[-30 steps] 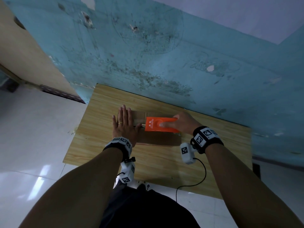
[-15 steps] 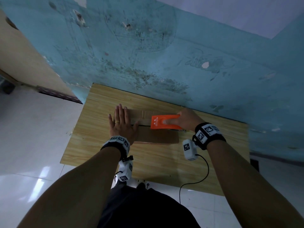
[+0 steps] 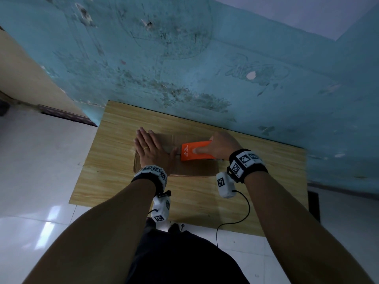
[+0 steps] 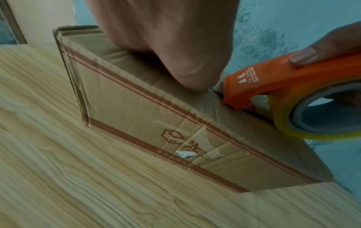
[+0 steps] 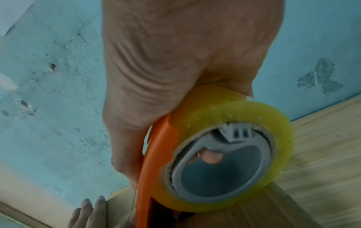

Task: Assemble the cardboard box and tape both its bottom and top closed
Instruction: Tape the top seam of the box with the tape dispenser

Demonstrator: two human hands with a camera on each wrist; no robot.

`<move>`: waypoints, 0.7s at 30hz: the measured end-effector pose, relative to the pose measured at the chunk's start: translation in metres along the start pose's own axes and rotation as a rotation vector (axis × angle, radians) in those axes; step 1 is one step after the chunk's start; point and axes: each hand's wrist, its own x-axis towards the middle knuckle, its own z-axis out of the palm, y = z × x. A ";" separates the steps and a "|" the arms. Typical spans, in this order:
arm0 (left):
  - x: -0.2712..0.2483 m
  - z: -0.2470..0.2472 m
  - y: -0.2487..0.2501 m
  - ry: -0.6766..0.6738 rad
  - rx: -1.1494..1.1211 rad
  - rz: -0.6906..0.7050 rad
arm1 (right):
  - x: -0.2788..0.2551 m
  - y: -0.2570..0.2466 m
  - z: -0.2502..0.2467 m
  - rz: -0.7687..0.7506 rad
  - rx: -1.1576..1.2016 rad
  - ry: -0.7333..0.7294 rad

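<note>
A shallow brown cardboard box (image 3: pixel 196 168) lies on the wooden table (image 3: pixel 114 181) with its top flaps folded shut. My left hand (image 3: pixel 150 149) presses flat on the box's left end, fingers straight. My right hand (image 3: pixel 222 148) grips an orange tape dispenser (image 3: pixel 194 153) that sits on the centre seam, just right of my left thumb. In the left wrist view the dispenser's toothed edge (image 4: pixel 236 94) touches the box top (image 4: pixel 156 123) beside my palm (image 4: pixel 166 38). The yellowish tape roll (image 5: pixel 244 111) fills the right wrist view under my right hand (image 5: pixel 175 61).
The table's far edge stands against a worn blue wall (image 3: pixel 205 68). White tiled floor (image 3: pixel 37 160) surrounds the table, with a doorway at the left. A black cable (image 3: pixel 244 216) hangs from my right wrist over the table's near edge.
The dispenser slid a little right along the seam, then back close to my left thumb. My left hand has stayed flat on the box.
</note>
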 end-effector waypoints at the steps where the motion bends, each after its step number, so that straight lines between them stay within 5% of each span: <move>1: -0.001 -0.001 0.001 0.005 -0.004 -0.015 | 0.000 0.000 0.001 0.001 -0.001 0.001; 3: -0.001 -0.001 0.004 0.009 0.017 0.012 | 0.001 -0.001 0.002 0.003 -0.005 0.004; 8: -0.002 0.008 0.006 -0.074 0.175 0.423 | 0.001 -0.002 0.003 0.011 -0.037 0.019; 21: -0.003 0.003 0.006 -0.095 0.182 0.398 | -0.008 0.002 0.004 -0.024 -0.008 0.045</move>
